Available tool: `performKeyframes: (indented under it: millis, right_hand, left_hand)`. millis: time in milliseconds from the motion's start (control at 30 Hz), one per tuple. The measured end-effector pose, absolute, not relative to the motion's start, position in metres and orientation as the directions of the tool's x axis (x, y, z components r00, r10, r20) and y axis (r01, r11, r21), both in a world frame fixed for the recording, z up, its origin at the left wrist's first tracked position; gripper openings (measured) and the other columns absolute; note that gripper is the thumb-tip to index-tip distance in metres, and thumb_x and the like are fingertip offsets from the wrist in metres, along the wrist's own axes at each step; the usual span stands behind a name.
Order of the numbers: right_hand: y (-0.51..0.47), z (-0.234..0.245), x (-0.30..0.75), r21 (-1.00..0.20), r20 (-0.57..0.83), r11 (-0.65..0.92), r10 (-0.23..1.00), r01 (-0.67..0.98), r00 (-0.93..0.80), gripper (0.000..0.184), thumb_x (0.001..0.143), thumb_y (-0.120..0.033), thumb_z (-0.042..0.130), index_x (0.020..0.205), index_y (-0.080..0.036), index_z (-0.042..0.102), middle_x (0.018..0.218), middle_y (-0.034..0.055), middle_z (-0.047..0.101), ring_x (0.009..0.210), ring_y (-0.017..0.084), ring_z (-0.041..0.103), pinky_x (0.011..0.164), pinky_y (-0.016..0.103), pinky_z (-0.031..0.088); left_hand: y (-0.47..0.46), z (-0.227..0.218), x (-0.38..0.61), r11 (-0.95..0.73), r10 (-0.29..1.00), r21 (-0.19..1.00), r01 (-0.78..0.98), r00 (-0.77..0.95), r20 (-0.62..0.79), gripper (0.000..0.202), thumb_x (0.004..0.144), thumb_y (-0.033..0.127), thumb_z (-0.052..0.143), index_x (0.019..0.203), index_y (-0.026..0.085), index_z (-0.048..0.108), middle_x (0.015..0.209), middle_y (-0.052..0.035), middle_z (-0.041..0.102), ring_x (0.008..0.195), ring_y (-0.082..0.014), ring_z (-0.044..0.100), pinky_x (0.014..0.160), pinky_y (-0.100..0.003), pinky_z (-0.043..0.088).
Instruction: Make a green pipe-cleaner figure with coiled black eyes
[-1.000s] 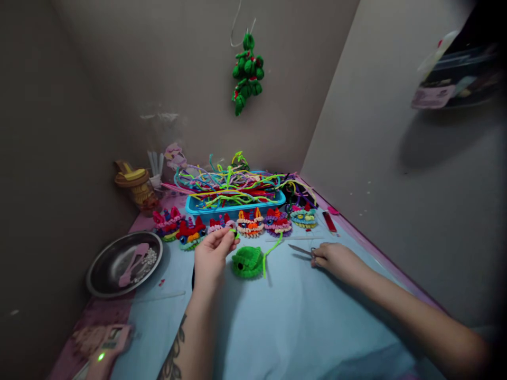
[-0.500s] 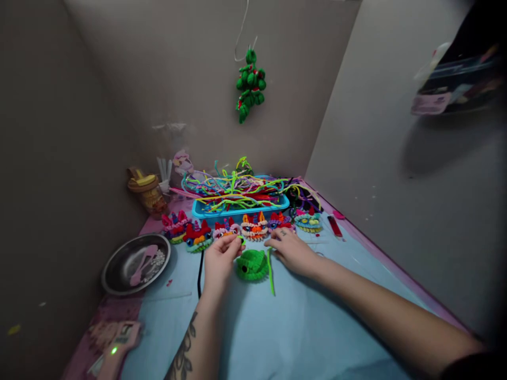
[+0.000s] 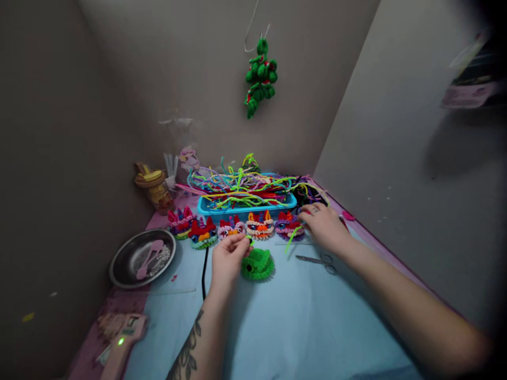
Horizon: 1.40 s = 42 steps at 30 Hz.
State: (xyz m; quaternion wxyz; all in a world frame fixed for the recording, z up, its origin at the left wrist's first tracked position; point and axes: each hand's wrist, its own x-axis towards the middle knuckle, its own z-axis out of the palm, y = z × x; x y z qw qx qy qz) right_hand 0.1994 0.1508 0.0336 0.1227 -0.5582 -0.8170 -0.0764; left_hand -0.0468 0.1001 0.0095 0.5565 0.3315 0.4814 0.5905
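My left hand (image 3: 227, 258) is closed in a pinch on a small black eye with a bright green edge (image 3: 250, 240). Just right of those fingertips, on the blue cloth, sits a green fuzzy animal head (image 3: 259, 264) with one dark eye on its left side. My right hand (image 3: 327, 226) is out by the row of heads, its fingers curled over one end of a bright green pipe cleaner (image 3: 292, 240) that trails to the left. Its fingertips are partly hidden. Below this hand lie scissors (image 3: 315, 260).
Several colourful pipe-cleaner heads (image 3: 260, 226) line the front of a blue tray (image 3: 245, 212) heaped with pipe cleaners. At left are a metal bowl (image 3: 122, 258) with white beads, a cup (image 3: 152, 184) and a glue gun (image 3: 127, 332) with a lit green light. A green ornament (image 3: 261, 79) hangs above.
My right hand has moved right and away from the green head, taking the green pipe cleaner along. The scissors are now uncovered. My left hand keeps its pinch; the view has shifted slightly.
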Motion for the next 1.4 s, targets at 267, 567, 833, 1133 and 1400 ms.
performKeyframes:
  millis: [267, 567, 833, 1133, 1400]
  right_hand:
    - [0.093, 0.017, 0.129, -0.613, 0.592, 0.667, 0.743, 0.424, -0.312, 0.016, 0.085, -0.017, 0.057, 0.096, -0.023, 0.066, 0.091, 0.0050, 0.064, 0.088, 0.018, 0.059, 0.079, 0.033, 0.047]
    - [0.090, 0.009, 0.131, -0.829, 0.478, 0.510, 0.859, 0.231, -0.182, 0.005, 0.080, -0.020, 0.066, 0.081, -0.022, 0.071, 0.075, 0.0023, 0.066, 0.073, 0.016, 0.061, 0.067, 0.028, 0.050]
    - [0.090, 0.007, 0.140, -0.742, 0.552, 0.614, 0.787, 0.269, -0.274, 0.011, 0.082, -0.016, 0.061, 0.081, -0.022, 0.070, 0.074, 0.0031, 0.066, 0.072, 0.015, 0.061, 0.067, 0.029, 0.049]
    - [0.088, 0.001, 0.141, -0.653, 0.605, 0.679, 0.735, 0.336, -0.307, 0.017, 0.086, -0.014, 0.052, 0.084, -0.022, 0.067, 0.078, 0.0043, 0.064, 0.074, 0.016, 0.058, 0.068, 0.030, 0.048]
    - [0.091, -0.001, 0.136, -0.977, 0.208, 0.211, 0.945, -0.015, -0.251, 0.012, 0.078, -0.029, 0.065, 0.077, -0.020, 0.058, 0.071, -0.0003, 0.058, 0.066, 0.013, 0.056, 0.061, 0.026, 0.046]
  left_hand:
    - [0.091, 0.008, -0.030, 0.178, 0.980, 0.917, -0.357, -0.023, -0.199, 0.033, 0.053, 0.032, 0.082, 0.076, 0.014, 0.066, 0.056, 0.0007, 0.065, 0.051, -0.0102, 0.060, 0.055, -0.021, 0.047]
    - [0.087, 0.014, -0.029, 0.238, 0.969, 0.930, -0.279, 0.131, -0.209, 0.027, 0.055, 0.030, 0.081, 0.070, 0.013, 0.066, 0.053, -0.0021, 0.066, 0.050, -0.0116, 0.060, 0.052, -0.021, 0.046]
    - [0.089, 0.020, -0.028, 0.280, 0.950, 0.940, -0.195, 0.201, -0.241, 0.024, 0.052, 0.029, 0.082, 0.061, 0.014, 0.066, 0.051, -0.0031, 0.066, 0.048, -0.0123, 0.059, 0.051, -0.022, 0.045]
    - [0.090, 0.011, -0.029, 0.357, 0.918, 0.907, -0.224, 0.265, -0.296, 0.024, 0.055, 0.030, 0.083, 0.066, 0.014, 0.070, 0.055, -0.0036, 0.068, 0.052, -0.0129, 0.061, 0.054, -0.023, 0.046]
    - [0.086, 0.017, -0.028, 0.382, 0.910, 0.889, -0.254, 0.269, -0.315, 0.022, 0.055, 0.029, 0.083, 0.066, 0.015, 0.071, 0.057, -0.0039, 0.068, 0.052, -0.0120, 0.060, 0.053, -0.022, 0.045]
